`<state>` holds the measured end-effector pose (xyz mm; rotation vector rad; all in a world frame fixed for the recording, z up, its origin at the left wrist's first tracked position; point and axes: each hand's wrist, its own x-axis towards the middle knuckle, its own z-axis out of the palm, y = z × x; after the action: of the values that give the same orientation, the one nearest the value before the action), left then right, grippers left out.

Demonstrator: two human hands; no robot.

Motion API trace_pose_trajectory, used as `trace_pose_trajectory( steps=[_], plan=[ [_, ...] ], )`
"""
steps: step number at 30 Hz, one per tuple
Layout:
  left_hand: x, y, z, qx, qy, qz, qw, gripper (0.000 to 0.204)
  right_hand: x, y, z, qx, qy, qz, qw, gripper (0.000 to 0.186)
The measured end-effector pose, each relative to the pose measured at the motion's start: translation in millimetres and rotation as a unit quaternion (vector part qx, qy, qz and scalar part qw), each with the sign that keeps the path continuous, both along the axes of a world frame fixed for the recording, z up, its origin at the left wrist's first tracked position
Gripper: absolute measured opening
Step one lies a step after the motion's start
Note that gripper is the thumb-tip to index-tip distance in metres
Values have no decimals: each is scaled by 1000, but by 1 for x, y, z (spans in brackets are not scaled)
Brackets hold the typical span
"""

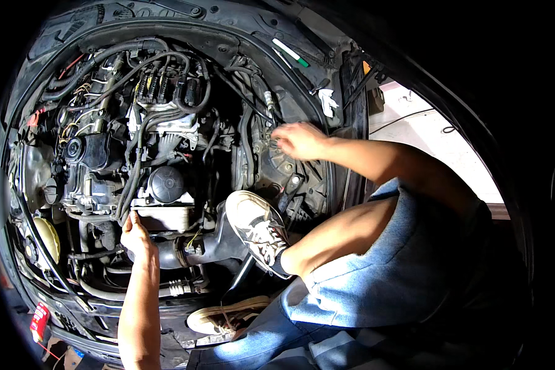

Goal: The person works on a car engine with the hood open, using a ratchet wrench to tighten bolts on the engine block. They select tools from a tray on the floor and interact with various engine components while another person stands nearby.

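The person is up on the car, w/ one shoe [260, 229] planted inside the engine bay and the other shoe [228, 316] on the front edge. The left hand [135, 237] is low in the middle, fingers curled onto the front edge of the ribbed metal block [164, 216] just under the round black cap [166, 184]; it looks like a narrow grip, but the palm side is hidden, so nobody can tell if it pinches anything small. The right hand [301, 140] is up on the right side wall of the bay, by the hoses [248, 142]; it is blurred, fingers bent, and it can't be told if it holds anything. The block sits about mid-bay, touching the cap's base, above the big black air pipe [219, 246]. Its long side runs left-right across the picture, its ribs face up, and its front edge points toward the person. What could go wrong: the shoe rests on the air pipe and near thin wires, so a slip could crack a part or twist the ankle. Leaning far w/ both arms spread could tip the person off balance. Sharp metal near the left hand could cut fingers. The pen [291, 53] lying on the top rim could roll down into the engine.
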<state>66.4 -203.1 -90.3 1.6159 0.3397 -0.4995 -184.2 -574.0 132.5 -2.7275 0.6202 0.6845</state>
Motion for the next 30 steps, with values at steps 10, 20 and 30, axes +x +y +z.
trace_pose_trajectory(
  steps=[10, 20, 30],
  plan=[
    [23, 54, 44, 119, -171, -279, 937, 28, 8, -131, -3, -232, -138, -181, 946, 46],
    [-120, 324, 130, 376, -192, -170, 891, 55, 163, 10, 25, 13, -161, 276, 948, 36],
    [-217, 405, 62, 579, -129, -106, 798, 67, 255, 292, -3, 80, 79, 580, 807, 49]
  ],
)
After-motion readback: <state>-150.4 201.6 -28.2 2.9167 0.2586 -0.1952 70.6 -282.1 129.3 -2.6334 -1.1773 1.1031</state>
